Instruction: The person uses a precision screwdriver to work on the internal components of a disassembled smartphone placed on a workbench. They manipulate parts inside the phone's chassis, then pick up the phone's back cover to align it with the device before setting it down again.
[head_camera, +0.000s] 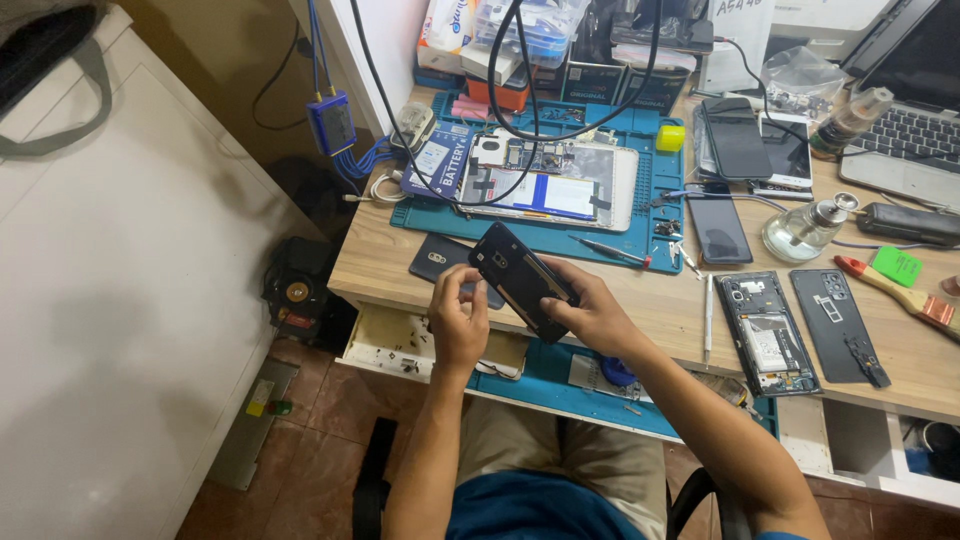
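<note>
1. Your left hand (458, 312) pinches the near-left edge of the black phone frame (522, 278) — thumb and fingers are closed on it just below the camera-hole corner.
2. Your right hand (592, 312) is clamped on the frame's lower-right end, fingers wrapped under it and thumb on top.
3. The frame hangs between both hands above the near edge of the surface (650, 300), tilted. Its long axis runs from upper left, by the camera hole, down to lower right into your right palm.
4. Both hands are in contact, but the right one carries more of the length — the left only touches one corner.
5. Just behind the frame lies a dark back cover (432, 259), flat on the wood.
6. Farther out sits the blue work mat (640, 215) with an opened tablet (560, 180) on it, and a screwdriver (610, 250) at the mat's near rim.
</note>
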